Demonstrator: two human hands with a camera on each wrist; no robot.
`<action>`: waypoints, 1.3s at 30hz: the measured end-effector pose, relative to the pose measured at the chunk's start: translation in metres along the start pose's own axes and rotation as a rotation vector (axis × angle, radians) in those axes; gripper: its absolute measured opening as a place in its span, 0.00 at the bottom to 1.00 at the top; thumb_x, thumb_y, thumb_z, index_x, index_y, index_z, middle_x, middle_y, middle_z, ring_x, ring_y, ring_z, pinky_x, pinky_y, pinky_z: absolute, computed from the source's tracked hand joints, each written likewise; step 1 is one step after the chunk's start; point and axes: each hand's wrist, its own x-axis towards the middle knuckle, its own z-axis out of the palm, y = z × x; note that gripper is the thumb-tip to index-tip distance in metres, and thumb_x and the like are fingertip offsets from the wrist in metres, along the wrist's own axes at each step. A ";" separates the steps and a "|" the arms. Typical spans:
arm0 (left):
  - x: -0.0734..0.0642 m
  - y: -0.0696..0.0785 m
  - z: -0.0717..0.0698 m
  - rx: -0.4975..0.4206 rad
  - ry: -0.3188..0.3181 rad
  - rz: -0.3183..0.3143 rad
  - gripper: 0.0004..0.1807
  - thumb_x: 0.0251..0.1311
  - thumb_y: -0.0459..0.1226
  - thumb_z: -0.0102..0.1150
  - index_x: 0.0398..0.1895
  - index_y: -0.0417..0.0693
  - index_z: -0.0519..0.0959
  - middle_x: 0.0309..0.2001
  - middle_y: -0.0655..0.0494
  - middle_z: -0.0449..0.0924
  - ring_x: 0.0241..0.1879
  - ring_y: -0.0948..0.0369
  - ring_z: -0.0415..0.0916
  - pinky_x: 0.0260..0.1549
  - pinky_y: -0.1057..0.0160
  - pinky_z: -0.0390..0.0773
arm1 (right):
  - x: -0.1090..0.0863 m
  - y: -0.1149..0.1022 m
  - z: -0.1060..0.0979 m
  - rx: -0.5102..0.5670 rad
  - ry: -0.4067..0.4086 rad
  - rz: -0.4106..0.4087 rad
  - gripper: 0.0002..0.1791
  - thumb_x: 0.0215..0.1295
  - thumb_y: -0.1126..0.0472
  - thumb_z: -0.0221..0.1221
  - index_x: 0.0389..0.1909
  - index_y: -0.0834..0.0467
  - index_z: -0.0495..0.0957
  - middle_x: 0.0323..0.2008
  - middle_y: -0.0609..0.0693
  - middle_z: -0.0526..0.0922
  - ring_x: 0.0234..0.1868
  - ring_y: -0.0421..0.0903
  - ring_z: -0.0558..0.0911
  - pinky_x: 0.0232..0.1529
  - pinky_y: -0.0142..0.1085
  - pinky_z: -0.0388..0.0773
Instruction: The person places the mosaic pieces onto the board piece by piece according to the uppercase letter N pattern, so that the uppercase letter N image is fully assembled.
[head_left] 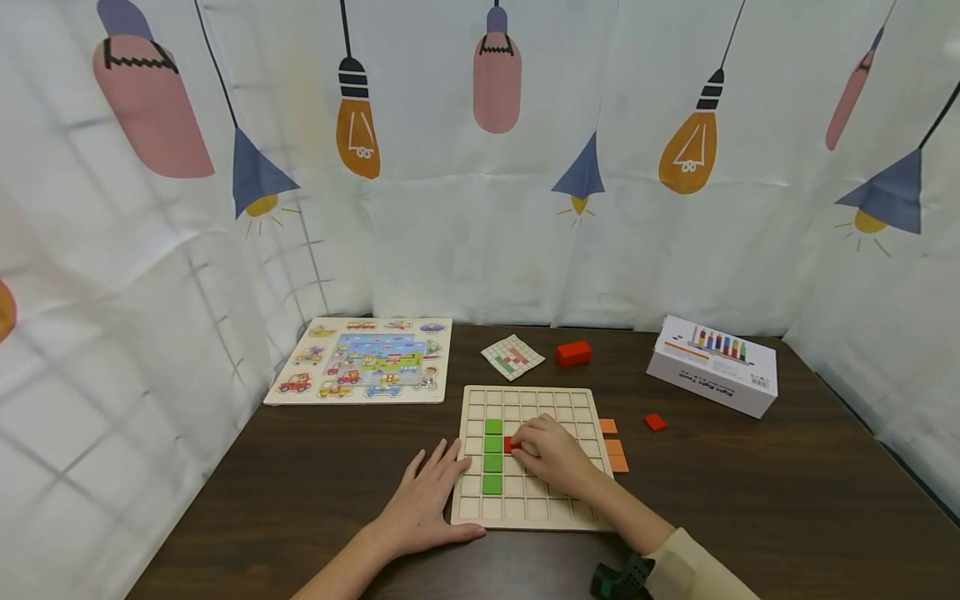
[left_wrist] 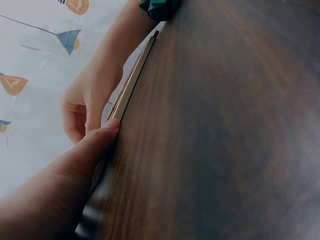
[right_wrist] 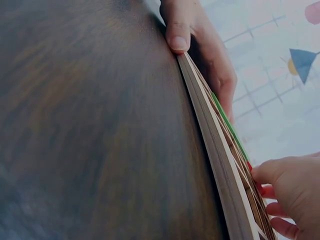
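Note:
A wooden grid board [head_left: 527, 510] lies flat on the dark table, with several green square tiles [head_left: 492, 463] in one column of its cells. Fingers spread, my left hand [head_left: 426, 510] rests at the board's near left corner; its thumb [left_wrist: 102, 134] touches the near edge. My right hand [head_left: 558, 460] reaches over the middle of the board and pinches a red square tile [head_left: 508, 444] between thumb and fingers. That tile is right beside the green column, partly hidden by the fingertips. In the right wrist view, the fingers [right_wrist: 270, 172] meet red at the board's surface.
Orange tiles [head_left: 617, 457] lie against the board's right edge, and a loose red tile [head_left: 655, 422] is farther right. Behind the board are a patterned card [head_left: 504, 357] and a red stack [head_left: 573, 354]. A picture puzzle [head_left: 300, 367] stands back left, a white box [head_left: 708, 379] back right.

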 end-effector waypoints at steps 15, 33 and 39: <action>0.001 0.001 0.000 0.003 0.008 0.004 0.52 0.44 0.73 0.45 0.66 0.49 0.61 0.70 0.47 0.47 0.69 0.49 0.43 0.60 0.41 0.43 | 0.001 -0.003 -0.005 -0.029 -0.065 0.042 0.05 0.55 0.57 0.64 0.33 0.50 0.81 0.38 0.42 0.78 0.40 0.39 0.72 0.42 0.35 0.72; 0.001 0.000 0.000 0.007 0.007 -0.005 0.52 0.43 0.73 0.46 0.66 0.49 0.61 0.70 0.48 0.47 0.69 0.49 0.44 0.60 0.41 0.43 | -0.010 0.000 -0.023 -0.041 -0.050 0.045 0.05 0.55 0.59 0.63 0.34 0.51 0.81 0.37 0.42 0.78 0.42 0.41 0.73 0.44 0.37 0.73; 0.001 0.000 -0.001 0.002 0.003 -0.010 0.53 0.43 0.74 0.46 0.67 0.49 0.61 0.71 0.48 0.47 0.69 0.50 0.43 0.60 0.41 0.43 | -0.017 0.004 -0.031 -0.040 0.009 0.019 0.07 0.51 0.63 0.66 0.33 0.54 0.81 0.36 0.44 0.79 0.40 0.43 0.74 0.42 0.38 0.73</action>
